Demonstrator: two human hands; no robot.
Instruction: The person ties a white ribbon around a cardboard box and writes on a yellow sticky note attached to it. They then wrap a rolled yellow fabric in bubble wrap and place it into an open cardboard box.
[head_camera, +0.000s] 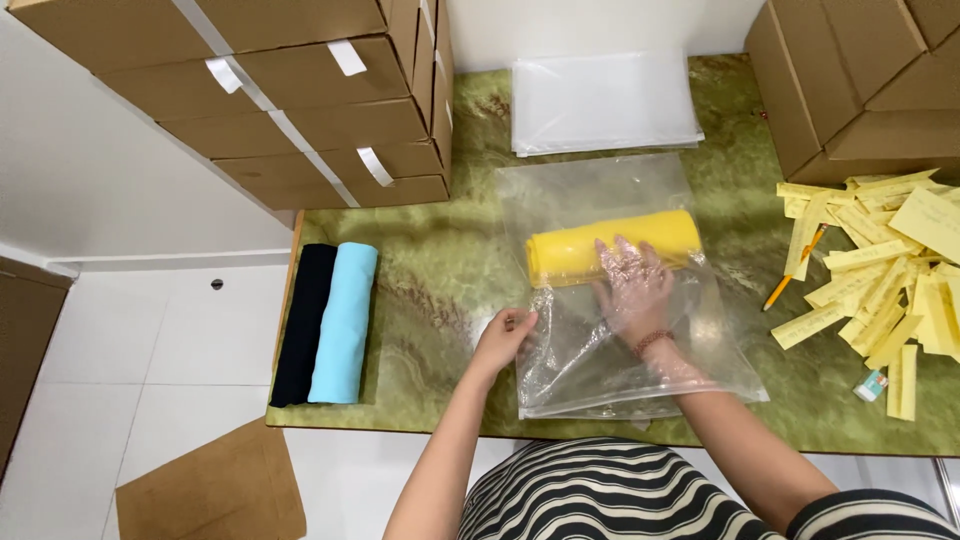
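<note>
Across a green marbled table, seen from above by the person working at its near edge, everything is placed here relative to the clear plastic bag lying flat at the centre. Largest are the stacks of brown cardboard boxes: one stack far to the bag's left and beyond it, another to its right and beyond. Directly beyond the bag lies a pile of flat clear bags. Right of the bag is a scatter of yellow paper slips with a pencil at its edge. Well left of the bag, at the table's left end, lie two fabric rolls side by side, a black roll and a light blue roll, their long axes running away from the person.

Inside the bag, toward its far closed end, lies a yellow fabric roll, its long axis left to right, crosswise to the bag's opening. The right hand is inside the bag, fingers spread open, fingertips resting on the roll's near side; it is the nearer hand. The left hand pinches the bag's left edge near the opening, just left of the bag.
</note>
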